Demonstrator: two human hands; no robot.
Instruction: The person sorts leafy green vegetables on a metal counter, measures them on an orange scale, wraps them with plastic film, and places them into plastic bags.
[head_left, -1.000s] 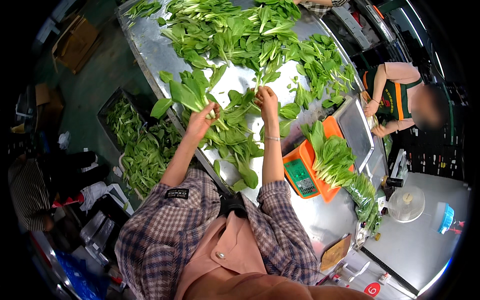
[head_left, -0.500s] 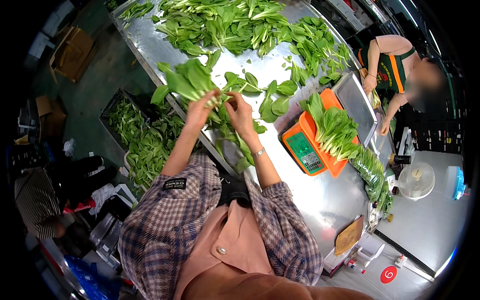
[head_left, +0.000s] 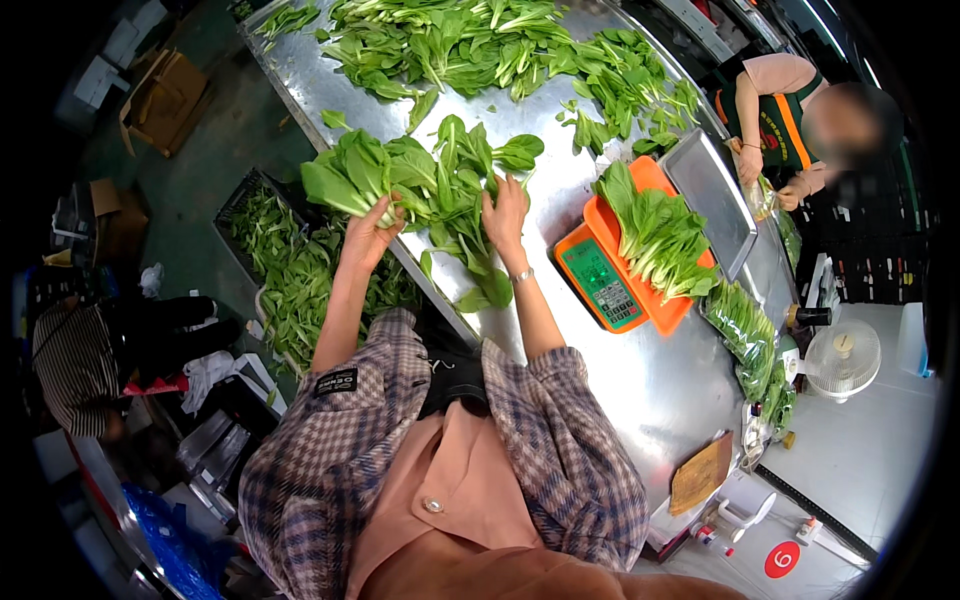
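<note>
My left hand, at the near left edge of the metal table, is closed around the stems of a bunch of leafy greens. The leaves of that bunch point away and to the left. My right hand rests against the right side of a loose heap of greens, fingers stretched out and thumb apart. The heap lies between my two hands and touches the held bunch. To the right, an orange digital scale has an orange tray with a bundle of greens on it.
A large pile of greens covers the table's far side. Below the left edge stands a dark crate of greens. Bagged greens lie at the right edge, beyond which a co-worker handles a bag. A white fan stands nearby.
My hands have moved apart: the left went left and slightly down with the bunch, the right shifted right. Loose leaves lie closer together between them. The co-worker's hands came together.
</note>
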